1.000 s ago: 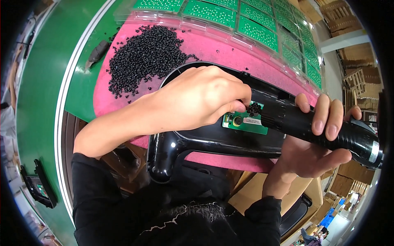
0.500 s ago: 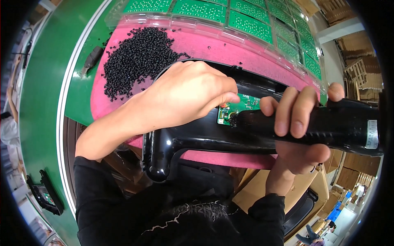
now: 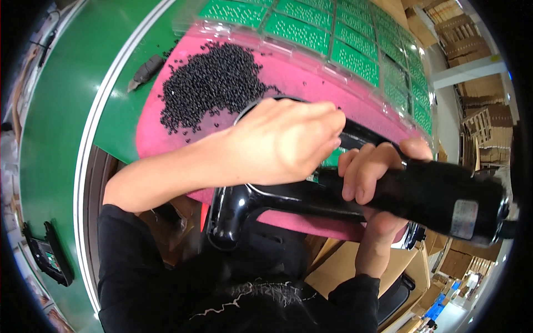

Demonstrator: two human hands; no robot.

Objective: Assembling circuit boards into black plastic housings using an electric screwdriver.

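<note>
My right hand [image 3: 373,173] is wrapped round a thick black electric screwdriver [image 3: 430,195], with a pale label near its rear end and its tip toward the left. Its front end is close to a green circuit board [image 3: 333,159], mostly covered by my hands, inside a glossy black plastic housing [image 3: 226,213]. My left hand [image 3: 288,141] hangs over the housing beside the screwdriver's front, fingers curled together. Whatever those fingers may pinch is hidden. Up and left of my left hand, a heap of small black screws [image 3: 211,86] lies on a pink mat [image 3: 152,130].
Clear plastic trays [image 3: 311,60] of green circuit boards stand along the mat's far side. A dark grey lump [image 3: 147,71] sits on the green table [image 3: 53,150] by the screws. Another black part [image 3: 47,252] with a small board lies at far left. An opened cardboard box [image 3: 338,266] is below right.
My left hand has shifted right and slightly down, now covering more of the circuit board. The screwdriver's rear end has swung down toward me. The view has also shifted a little.
</note>
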